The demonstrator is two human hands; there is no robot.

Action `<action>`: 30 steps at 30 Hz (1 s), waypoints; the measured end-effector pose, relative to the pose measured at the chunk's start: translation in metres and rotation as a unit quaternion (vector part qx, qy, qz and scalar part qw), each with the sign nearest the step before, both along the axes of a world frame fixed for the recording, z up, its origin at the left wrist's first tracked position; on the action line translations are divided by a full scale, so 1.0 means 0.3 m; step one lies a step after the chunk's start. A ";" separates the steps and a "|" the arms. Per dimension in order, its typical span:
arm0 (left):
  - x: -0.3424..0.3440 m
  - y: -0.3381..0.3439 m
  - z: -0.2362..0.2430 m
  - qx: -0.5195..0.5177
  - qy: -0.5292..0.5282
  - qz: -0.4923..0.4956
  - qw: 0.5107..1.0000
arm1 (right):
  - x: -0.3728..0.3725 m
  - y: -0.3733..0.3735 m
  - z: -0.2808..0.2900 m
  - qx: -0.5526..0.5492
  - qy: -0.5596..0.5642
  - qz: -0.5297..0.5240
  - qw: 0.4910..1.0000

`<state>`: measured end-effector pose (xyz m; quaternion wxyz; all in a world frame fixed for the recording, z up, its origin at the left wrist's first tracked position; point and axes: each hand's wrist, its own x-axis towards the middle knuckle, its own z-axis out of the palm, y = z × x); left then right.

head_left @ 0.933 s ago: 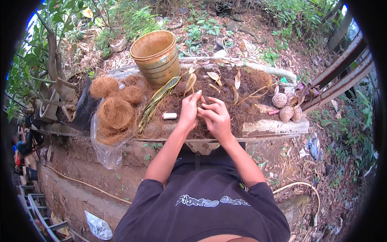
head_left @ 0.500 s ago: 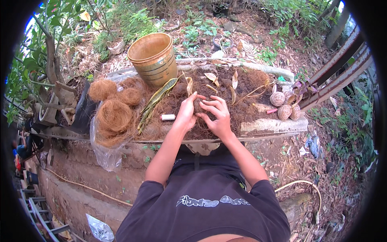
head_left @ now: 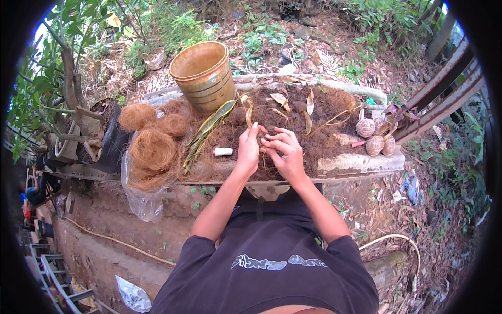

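My left hand (head_left: 248,148) and my right hand (head_left: 285,155) meet over dark soil mixed with brown fibre (head_left: 327,120). Their fingers are bent and close together at the tips, and whatever lies between them is too small and too like the soil to make out. Just beyond the left fingertips stands a dry curled leaf (head_left: 248,111). A white spool of thread (head_left: 223,152) lies left of my left wrist. Further left, long green leaves with yellow edges (head_left: 209,133) rest across the fibre.
A tan plastic pot (head_left: 208,86) stands at the back left. Balls of coconut fibre (head_left: 151,152) sit on a clear plastic bag (head_left: 142,206). Patterned round balls (head_left: 375,145) lie at the right near a rusty metal beam (head_left: 444,107). A hose (head_left: 389,238) curves over the ground.
The whole scene has shifted slightly right in view. My hands stay together over the soil, with the fingers slightly rearranged and the dark gap between them narrower.
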<state>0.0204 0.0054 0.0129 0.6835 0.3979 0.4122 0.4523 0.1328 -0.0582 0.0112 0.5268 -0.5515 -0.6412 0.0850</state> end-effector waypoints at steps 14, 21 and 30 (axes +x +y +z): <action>-0.053 0.106 0.018 -0.180 -0.228 -0.096 0.952 | 0.094 0.015 0.048 -0.022 0.057 0.072 0.996; -0.021 0.069 0.061 -0.084 -0.116 -0.090 0.986 | 0.069 0.035 -0.011 0.041 0.020 0.046 0.998; 0.008 0.051 0.012 -0.099 -0.168 -0.011 0.981 | 0.016 0.050 -0.036 0.122 -0.018 -0.018 0.992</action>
